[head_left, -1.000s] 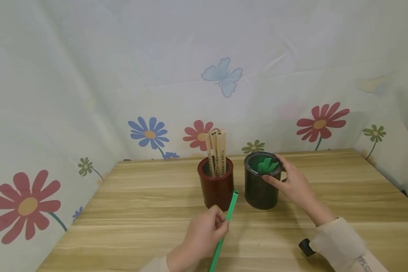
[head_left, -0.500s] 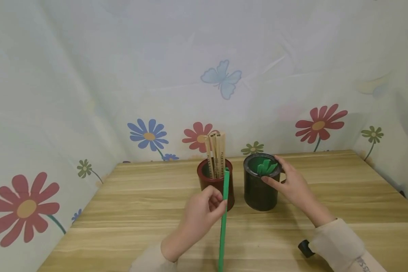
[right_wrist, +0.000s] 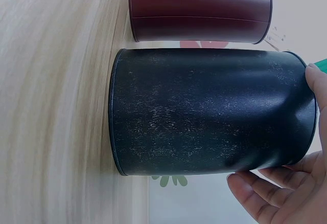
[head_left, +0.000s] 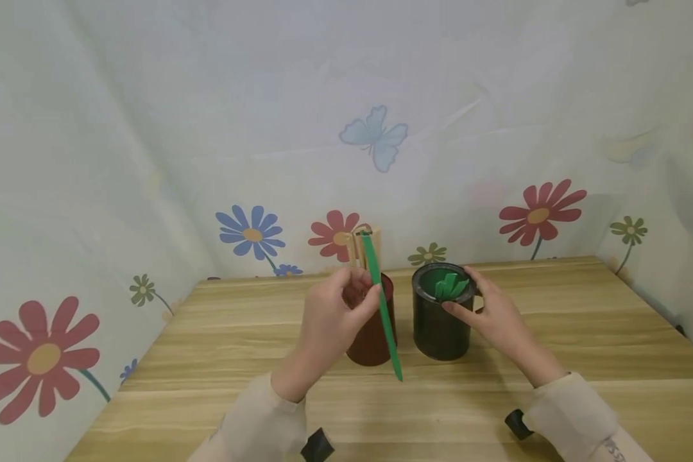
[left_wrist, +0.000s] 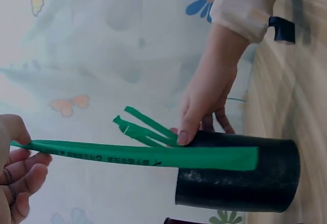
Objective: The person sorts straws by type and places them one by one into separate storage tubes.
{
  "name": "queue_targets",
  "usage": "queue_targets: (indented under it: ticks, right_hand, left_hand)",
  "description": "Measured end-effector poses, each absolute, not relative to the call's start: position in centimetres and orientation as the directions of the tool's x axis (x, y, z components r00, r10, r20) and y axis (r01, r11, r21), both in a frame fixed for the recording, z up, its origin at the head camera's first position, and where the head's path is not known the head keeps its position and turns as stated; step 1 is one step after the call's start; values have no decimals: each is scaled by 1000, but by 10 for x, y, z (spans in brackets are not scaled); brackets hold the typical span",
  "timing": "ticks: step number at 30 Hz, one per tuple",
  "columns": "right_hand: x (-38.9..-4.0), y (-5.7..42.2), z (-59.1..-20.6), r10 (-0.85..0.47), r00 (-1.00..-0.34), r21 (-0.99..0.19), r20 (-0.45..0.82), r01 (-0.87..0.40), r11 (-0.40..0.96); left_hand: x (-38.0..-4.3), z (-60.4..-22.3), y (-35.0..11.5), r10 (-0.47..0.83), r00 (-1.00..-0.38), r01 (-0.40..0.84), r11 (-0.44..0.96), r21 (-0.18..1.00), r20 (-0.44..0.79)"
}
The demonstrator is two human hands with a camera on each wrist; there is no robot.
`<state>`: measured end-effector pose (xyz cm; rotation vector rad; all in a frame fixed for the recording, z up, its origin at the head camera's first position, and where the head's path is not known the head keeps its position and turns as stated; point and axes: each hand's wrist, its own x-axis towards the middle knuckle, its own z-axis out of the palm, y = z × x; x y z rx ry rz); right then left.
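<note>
In the head view, my left hand [head_left: 323,321] pinches a long, thin green chopstick packet [head_left: 388,321] between thumb and fingers. It slants in front of the dark red cylindrical holder [head_left: 372,343], its lower end above the table. Print runs along the packet [left_wrist: 133,157] in the left wrist view. My right hand [head_left: 499,321] grips the rim of a black cylindrical holder [head_left: 441,333], thumb at the near side. Several green packets [head_left: 450,285] stand inside that holder. Pale-wrapped chopsticks [head_left: 375,247] rise from the red holder, partly hidden by my left hand.
Both holders stand upright, a small gap apart, on a wood-grain table [head_left: 237,340]. A pale flower-print cloth [head_left: 277,128] hangs behind the table. Small black pieces [head_left: 317,444] sit by both sleeve cuffs.
My left hand has risen with the green packet, whose top end now stands level with the chopstick tops and whose lower end has come into view. My right hand keeps its hold on the black holder.
</note>
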<state>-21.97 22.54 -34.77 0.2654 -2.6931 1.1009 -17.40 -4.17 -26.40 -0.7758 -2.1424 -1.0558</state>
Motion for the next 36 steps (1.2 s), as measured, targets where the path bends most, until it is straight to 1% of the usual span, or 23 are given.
queue_targets:
  ticks: [4, 8, 12, 14, 17, 22, 31, 36]
  right_hand:
    - [-219, 226, -348, -81, -961, -669, 264, -243, 703]
    - [-220, 225, -348, -76, -961, -665, 264, -239, 708]
    - [-221, 225, -349, -73, -960, -662, 269, -239, 710]
    - [-221, 225, -350, -74, -960, -662, 271, -242, 710]
    - [-221, 226, -351, -73, -959, -664, 272, -242, 708]
    - [-221, 226, -350, -70, -961, -673, 269, -239, 700]
    - [-222, 226, -353, -74, -959, -688, 275, -250, 681]
    - [-224, 227, -355, -70, -958, -689, 280, -251, 680]
  left_hand:
    - [-186, -255, -39, 187, -511, 788, 490, 371, 839]
    - [-196, -249, -36, 132, -393, 828, 480, 288, 910]
    - [-204, -245, -32, 79, -298, 850, 476, 227, 951]
    - [-207, -245, -29, 57, -267, 858, 469, 210, 962]
    - [-213, -246, -24, 23, -248, 865, 455, 211, 969]
    - [-220, -251, -10, -9, -249, 863, 451, 226, 969]
    - [-226, -263, 8, 73, -259, 834, 520, 185, 963]
    - [-229, -274, 14, 118, -232, 830, 542, 133, 966]
